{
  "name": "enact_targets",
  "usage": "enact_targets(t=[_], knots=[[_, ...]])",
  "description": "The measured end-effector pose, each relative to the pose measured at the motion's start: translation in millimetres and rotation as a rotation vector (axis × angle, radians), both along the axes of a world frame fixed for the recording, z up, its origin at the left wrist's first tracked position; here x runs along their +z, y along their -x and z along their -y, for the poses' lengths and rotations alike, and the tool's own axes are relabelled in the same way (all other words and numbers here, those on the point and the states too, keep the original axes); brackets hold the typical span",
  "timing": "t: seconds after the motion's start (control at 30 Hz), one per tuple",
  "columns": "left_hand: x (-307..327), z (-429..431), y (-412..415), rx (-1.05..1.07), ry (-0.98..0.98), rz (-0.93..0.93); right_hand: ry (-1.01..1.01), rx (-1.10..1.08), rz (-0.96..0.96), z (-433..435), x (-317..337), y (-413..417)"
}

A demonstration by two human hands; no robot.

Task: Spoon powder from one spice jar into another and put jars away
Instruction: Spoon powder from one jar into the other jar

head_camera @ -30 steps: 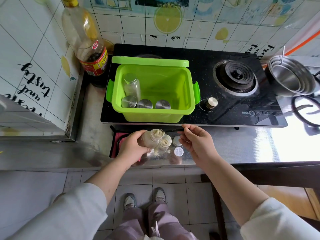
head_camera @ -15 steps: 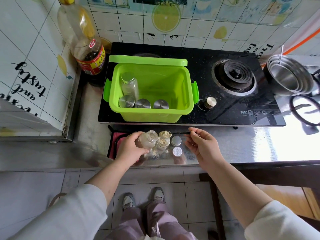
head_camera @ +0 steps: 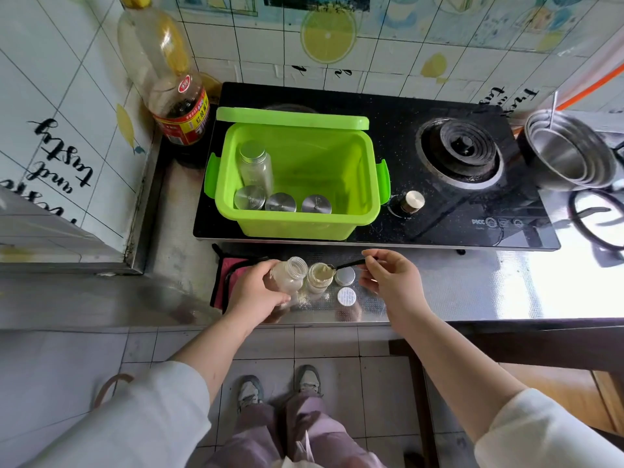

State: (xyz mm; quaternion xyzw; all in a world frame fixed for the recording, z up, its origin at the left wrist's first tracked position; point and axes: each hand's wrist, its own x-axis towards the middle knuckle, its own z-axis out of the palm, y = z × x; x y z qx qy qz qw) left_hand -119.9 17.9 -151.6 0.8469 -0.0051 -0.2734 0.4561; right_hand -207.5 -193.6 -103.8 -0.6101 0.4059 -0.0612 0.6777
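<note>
Open jar (head_camera: 290, 276) held tilted in left hand (head_camera: 256, 292), fingers wrapped round its body, above tabletop (head_camera: 456, 292). Spoon (head_camera: 349, 264) pinched by right hand (head_camera: 391, 278), bowl at heaped second jar (head_camera: 319, 276). Jars judged light, smooth, breakable; best gripped mid-body.

The person wears pushed-up white sleeves (head_camera: 162, 410), mauve trousers (head_camera: 304, 437) and grey sneakers (head_camera: 250, 391).

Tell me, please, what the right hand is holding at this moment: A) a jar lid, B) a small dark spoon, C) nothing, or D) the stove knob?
B: the right hand pinches the dark spoon, its tip at the rim of the heaped jar; the left hand grips the tilted jar.
</note>
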Motion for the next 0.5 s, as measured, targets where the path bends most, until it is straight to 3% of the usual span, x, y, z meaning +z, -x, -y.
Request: enact_targets(t=[0.23,0.5], knots=[[-3,-2,2,0.001,0.017,0.0,0.353,0.195,-0.058,-12,1,-9],[1,-6,4,0.002,0.027,0.015,0.989,0.657,0.061,-25,-4,-12]])
